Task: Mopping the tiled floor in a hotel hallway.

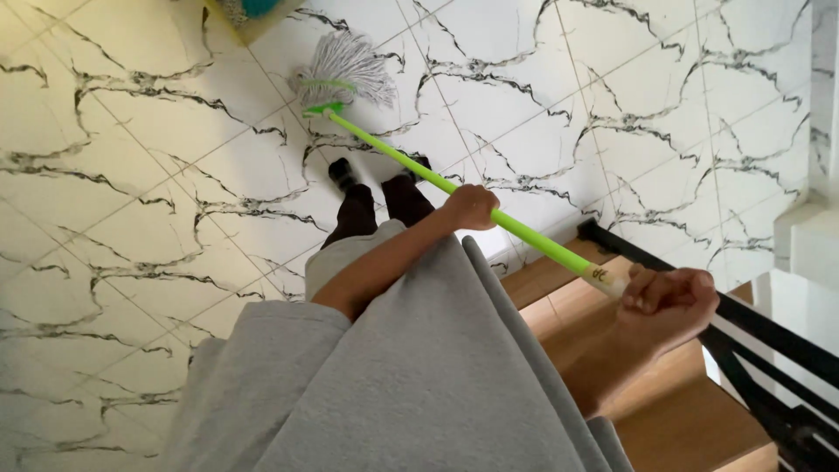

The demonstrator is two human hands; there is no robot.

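A mop with a grey string head [345, 70] and a long bright green handle [393, 156] lies slanted across the white veined floor tiles. My left hand [472, 207] is closed around the middle of the handle. At the handle's pale upper end, my right hand [669, 297] grips it too. The string head rests on the tiles beyond my dark-socked feet [350, 175]. I wear a loose grey garment [411, 385] that fills the lower middle of the view.
Wooden stair steps [682, 411] run down at the lower right, bordered by a black metal railing [769, 350]. A yellowish object with something teal on it [253, 13] sits at the top edge. A white wall edge [813, 236] stands at the far right.
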